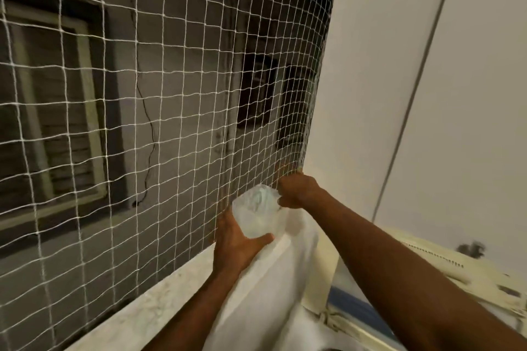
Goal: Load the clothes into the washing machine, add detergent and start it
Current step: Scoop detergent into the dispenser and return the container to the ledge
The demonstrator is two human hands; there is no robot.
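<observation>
Overhead, white netting (176,94) across the opening, pale wall (399,65) at right, concrete ledge (159,288) below. Lower right, cream washing machine (445,268), partly hidden by arms. Draped between: white cloth (273,288), soft, light. Held up against the net, 1 clear plastic bag (258,215), probably detergent: thin, slippery, best pinched at the neck. Left hand (236,242) cupping its base, fingers curled; right hand (298,191) pinching its top.

The left hand (238,239) is holding a clear plastic bag (258,215) from below. The right hand (296,191) is pinching the top of the bag. Both are up by a white net (142,94). A white cloth (273,279) is hanging under the bag.
</observation>
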